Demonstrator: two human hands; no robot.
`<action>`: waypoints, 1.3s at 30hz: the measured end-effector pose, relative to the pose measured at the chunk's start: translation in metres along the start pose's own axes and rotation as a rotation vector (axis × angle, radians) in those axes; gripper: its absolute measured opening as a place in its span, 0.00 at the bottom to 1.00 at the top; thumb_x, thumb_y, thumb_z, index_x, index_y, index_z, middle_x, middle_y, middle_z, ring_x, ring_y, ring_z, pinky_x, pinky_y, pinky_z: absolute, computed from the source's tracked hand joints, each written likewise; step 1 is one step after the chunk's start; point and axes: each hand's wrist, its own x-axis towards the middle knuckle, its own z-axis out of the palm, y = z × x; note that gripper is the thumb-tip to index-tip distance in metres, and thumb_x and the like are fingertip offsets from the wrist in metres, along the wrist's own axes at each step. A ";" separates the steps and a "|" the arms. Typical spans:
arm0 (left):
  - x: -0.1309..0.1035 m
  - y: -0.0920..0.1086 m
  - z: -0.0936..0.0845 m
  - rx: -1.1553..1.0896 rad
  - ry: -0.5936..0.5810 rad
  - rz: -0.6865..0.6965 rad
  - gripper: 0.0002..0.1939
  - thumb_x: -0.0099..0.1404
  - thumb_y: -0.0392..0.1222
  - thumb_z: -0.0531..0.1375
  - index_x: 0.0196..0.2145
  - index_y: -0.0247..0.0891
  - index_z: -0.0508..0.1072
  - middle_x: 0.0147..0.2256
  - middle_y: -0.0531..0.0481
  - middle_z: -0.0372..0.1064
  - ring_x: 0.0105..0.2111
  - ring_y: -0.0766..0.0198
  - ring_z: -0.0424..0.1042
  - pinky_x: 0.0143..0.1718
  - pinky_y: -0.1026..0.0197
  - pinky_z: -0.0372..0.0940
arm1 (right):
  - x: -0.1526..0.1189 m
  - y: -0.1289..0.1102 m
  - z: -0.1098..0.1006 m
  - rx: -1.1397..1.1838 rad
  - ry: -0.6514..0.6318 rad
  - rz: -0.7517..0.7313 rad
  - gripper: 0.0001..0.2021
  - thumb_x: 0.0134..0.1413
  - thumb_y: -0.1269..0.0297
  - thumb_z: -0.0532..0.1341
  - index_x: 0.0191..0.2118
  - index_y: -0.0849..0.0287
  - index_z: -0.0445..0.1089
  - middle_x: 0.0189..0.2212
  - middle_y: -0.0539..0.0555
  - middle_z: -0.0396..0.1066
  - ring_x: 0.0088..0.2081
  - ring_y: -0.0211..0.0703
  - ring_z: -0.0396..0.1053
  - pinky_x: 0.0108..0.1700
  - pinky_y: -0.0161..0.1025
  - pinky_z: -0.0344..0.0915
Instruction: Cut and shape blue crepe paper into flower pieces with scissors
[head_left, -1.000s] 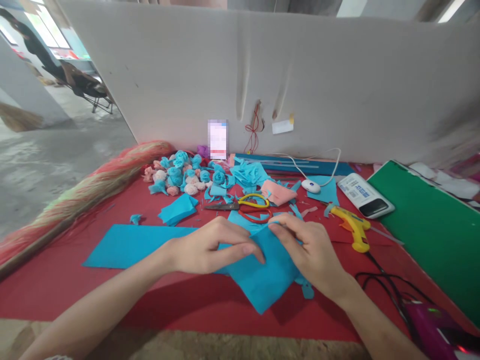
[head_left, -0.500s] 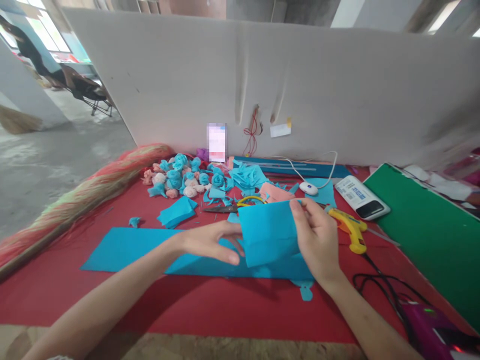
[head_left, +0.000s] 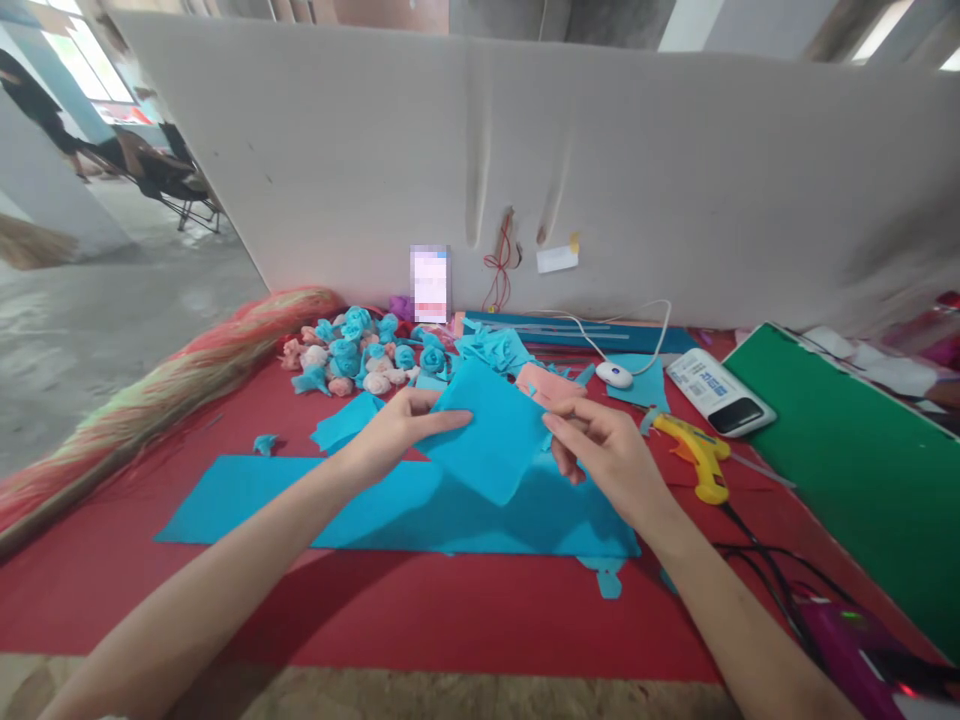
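Observation:
A blue square of crepe paper (head_left: 491, 435) is held up between both hands, turned so that a corner points down. My left hand (head_left: 409, 420) pinches its left side, thumb on top. At the right corner, my right hand (head_left: 592, 440) grips the paper between thumb and fingertips. Beneath them a long blue paper strip (head_left: 255, 500) lies flat on the red table covering (head_left: 360, 610). A small stack of blue paper pieces (head_left: 345, 420) rests just behind my left hand. The scissors behind the square are hidden from view.
Blue, pink and white paper roses (head_left: 345, 355) are heaped at the back left, near blue scraps (head_left: 495, 348). On the right lie a yellow glue gun (head_left: 697, 455), a white device (head_left: 720, 392) and a green board (head_left: 847, 470). A phone (head_left: 430, 285) leans on the wall.
The paper square has turned from lying edge-up to corner-down and shifted left. My left hand, open and apart from it before, now grips it. My right hand has moved to its right corner.

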 end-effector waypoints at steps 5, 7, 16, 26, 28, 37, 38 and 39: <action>0.005 -0.005 0.003 -0.226 0.018 0.064 0.21 0.50 0.59 0.59 0.23 0.35 0.71 0.19 0.52 0.69 0.20 0.65 0.68 0.25 0.63 0.65 | 0.003 0.010 0.008 0.160 0.142 0.024 0.13 0.50 0.54 0.58 0.27 0.60 0.62 0.14 0.44 0.60 0.15 0.30 0.57 0.14 0.27 0.55; 0.004 -0.012 0.010 -0.246 -0.008 0.071 0.26 0.49 0.65 0.56 0.24 0.36 0.71 0.19 0.50 0.69 0.20 0.63 0.69 0.24 0.62 0.65 | 0.002 0.014 0.014 0.207 0.174 0.037 0.14 0.50 0.53 0.57 0.27 0.59 0.60 0.15 0.45 0.61 0.16 0.31 0.60 0.14 0.28 0.56; 0.004 -0.018 0.017 -0.062 0.213 0.186 0.17 0.50 0.43 0.65 0.39 0.38 0.72 0.40 0.47 0.74 0.40 0.55 0.72 0.39 0.58 0.68 | 0.004 0.029 0.027 0.011 0.060 -0.026 0.16 0.56 0.52 0.49 0.31 0.61 0.62 0.22 0.51 0.68 0.22 0.38 0.68 0.18 0.33 0.64; 0.005 -0.031 -0.022 -0.144 0.293 0.110 0.12 0.50 0.41 0.65 0.34 0.36 0.74 0.38 0.47 0.75 0.35 0.58 0.74 0.35 0.61 0.71 | 0.072 0.100 0.019 -0.687 -0.054 -0.296 0.14 0.57 0.62 0.55 0.47 0.61 0.63 0.48 0.57 0.63 0.48 0.46 0.62 0.49 0.51 0.61; 0.002 -0.045 -0.029 -0.137 0.274 0.042 0.11 0.49 0.41 0.66 0.30 0.34 0.74 0.32 0.45 0.76 0.30 0.56 0.75 0.31 0.59 0.71 | 0.078 0.102 0.020 -0.753 -0.132 -0.324 0.14 0.56 0.62 0.55 0.47 0.62 0.63 0.47 0.57 0.63 0.47 0.46 0.63 0.48 0.51 0.62; 0.001 -0.071 -0.034 -0.171 0.269 0.033 0.15 0.46 0.38 0.68 0.32 0.32 0.74 0.34 0.43 0.76 0.33 0.53 0.75 0.35 0.56 0.70 | 0.081 0.091 0.028 -0.734 -0.217 -0.281 0.16 0.56 0.62 0.55 0.50 0.61 0.61 0.49 0.57 0.61 0.49 0.47 0.62 0.49 0.52 0.60; -0.001 -0.068 -0.035 -0.175 0.279 0.038 0.14 0.46 0.39 0.68 0.32 0.32 0.74 0.34 0.43 0.76 0.32 0.53 0.75 0.34 0.56 0.70 | 0.081 0.090 0.027 -0.692 -0.201 -0.263 0.16 0.56 0.61 0.55 0.50 0.60 0.61 0.49 0.57 0.61 0.49 0.47 0.61 0.50 0.52 0.60; -0.002 -0.065 -0.036 -0.180 0.294 0.047 0.13 0.46 0.39 0.68 0.30 0.32 0.74 0.33 0.43 0.76 0.31 0.54 0.75 0.33 0.56 0.70 | 0.080 0.089 0.026 -0.641 -0.182 -0.243 0.16 0.56 0.62 0.55 0.49 0.61 0.62 0.49 0.57 0.61 0.49 0.47 0.61 0.50 0.53 0.59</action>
